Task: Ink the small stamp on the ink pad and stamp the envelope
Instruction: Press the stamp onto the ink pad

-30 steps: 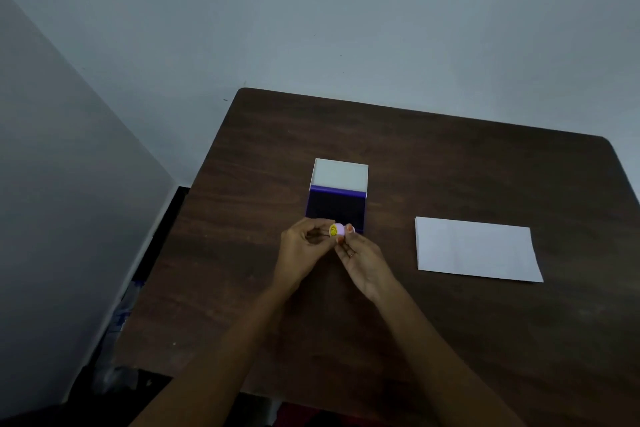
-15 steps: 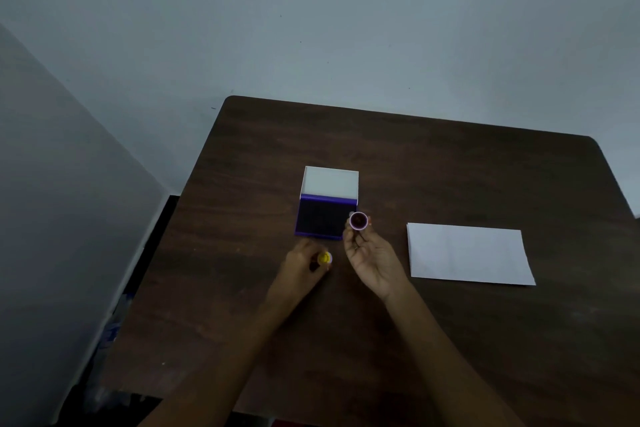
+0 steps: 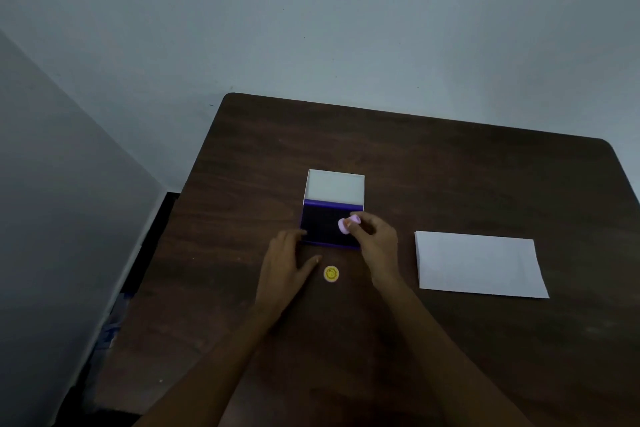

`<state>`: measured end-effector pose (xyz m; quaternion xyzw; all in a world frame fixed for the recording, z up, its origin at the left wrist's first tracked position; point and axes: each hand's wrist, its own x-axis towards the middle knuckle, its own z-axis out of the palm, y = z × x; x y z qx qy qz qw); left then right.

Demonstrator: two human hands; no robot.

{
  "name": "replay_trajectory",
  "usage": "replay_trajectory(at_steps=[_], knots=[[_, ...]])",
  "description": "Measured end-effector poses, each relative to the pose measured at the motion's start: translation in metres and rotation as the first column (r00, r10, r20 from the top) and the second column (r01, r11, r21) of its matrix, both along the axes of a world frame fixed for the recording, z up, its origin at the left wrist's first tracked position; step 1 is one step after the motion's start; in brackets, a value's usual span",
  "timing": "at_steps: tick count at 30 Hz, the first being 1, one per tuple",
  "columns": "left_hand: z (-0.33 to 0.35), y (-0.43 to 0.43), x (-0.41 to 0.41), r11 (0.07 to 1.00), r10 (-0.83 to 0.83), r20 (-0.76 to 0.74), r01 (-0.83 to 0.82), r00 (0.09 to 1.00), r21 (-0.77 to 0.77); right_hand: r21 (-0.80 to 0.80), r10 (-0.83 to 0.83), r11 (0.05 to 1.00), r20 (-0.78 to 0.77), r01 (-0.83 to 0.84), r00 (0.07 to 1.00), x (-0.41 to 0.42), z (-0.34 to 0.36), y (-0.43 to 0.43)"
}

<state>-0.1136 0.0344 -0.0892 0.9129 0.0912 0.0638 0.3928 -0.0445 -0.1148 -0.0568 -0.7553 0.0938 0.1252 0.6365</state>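
**Q:** Which way does the small stamp point?

**A:** It is tilted, with its long axis leaning up and to the right. Its pale pink round end faces left and down toward the dark pad surface. Whether it touches the pad cannot be told.

**Q:** Where does it sit in the grip?

**A:** At the fingertips of the right hand, pinched there and jutting out to the left of the hand.

**Q:** And the ink pad?

**A:** Its purple-edged case lies open on the dark wooden table, white lid folded back. The left hand lies flat, fingers spread and holding nothing, at the case's near-left corner.

**Q:** What else?

**A:** A yellow cap lies between the hands. The white envelope lies flat, well apart to the right.
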Motion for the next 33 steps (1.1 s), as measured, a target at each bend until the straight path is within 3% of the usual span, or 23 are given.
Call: replay_trajectory(at_steps=[5,8,15,33], knots=[[-0.005,0.011,0.027,0.999,-0.013,-0.043,0.012,0.999,-0.035,-0.283,0.162,0.955,0.264,-0.084,0.951,0.014,-0.005,0.029],[-0.013,0.015,0.037,0.995,-0.087,-0.065,0.091,0.994,0.048,-0.375,0.258,0.919,0.335,-0.123,0.906,0.021,-0.005,0.042],[-0.031,0.015,0.037,0.949,-0.144,-0.098,0.165,0.985,0.269,-0.502,0.378,0.846,0.328,-0.179,0.866,0.018,-0.015,0.049],[-0.036,0.015,0.038,0.949,-0.139,-0.089,0.159,0.986,0.272,-0.555,0.388,0.814,0.303,-0.170,0.870,0.013,-0.029,0.052]])
